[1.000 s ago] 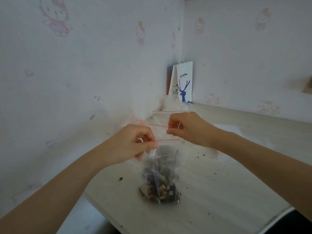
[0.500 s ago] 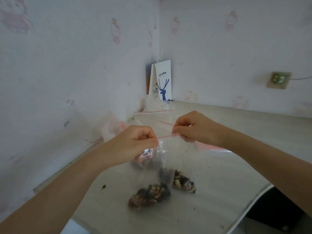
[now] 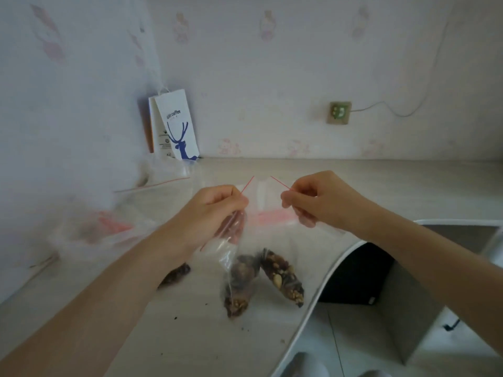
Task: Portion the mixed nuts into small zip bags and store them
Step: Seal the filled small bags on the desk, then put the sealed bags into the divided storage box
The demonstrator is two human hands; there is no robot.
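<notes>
A pale table (image 3: 367,183) fills the lower half of the view, set into a corner of papered walls. Two bare forearms reach in from 7 and 4 o'clock and meet near the centre, above the table, backs of the hands up.

The left hand (image 3: 212,213) has its fingers curled, and its thumb and forefinger pinch the red-striped top of a clear zip bag (image 3: 236,281). The right hand (image 3: 324,202), just at 3 o'clock of the left and apart from it, is curled the same way and pinches a red-striped clear plastic edge (image 3: 279,182).

A blurred heap of empty bags (image 3: 103,229) lies at 9 o'clock. A white paper coffee bag (image 3: 177,126) stands upright in the corner at 11 o'clock.

The held zip bag hangs with its long axis running 12 to 6, mouth up, with mixed nuts packed in its lower end. A second nut-filled bag (image 3: 283,278) slants from 11 to 5, its upper end touching the first (whether the right hand's plastic belongs to it cannot be told). A third dark bundle (image 3: 177,276) shows from under the left forearm. A wall socket (image 3: 339,112) sits at 1 o'clock. Dark crumbs (image 3: 175,318) dot the table at 6 o'clock.
</notes>
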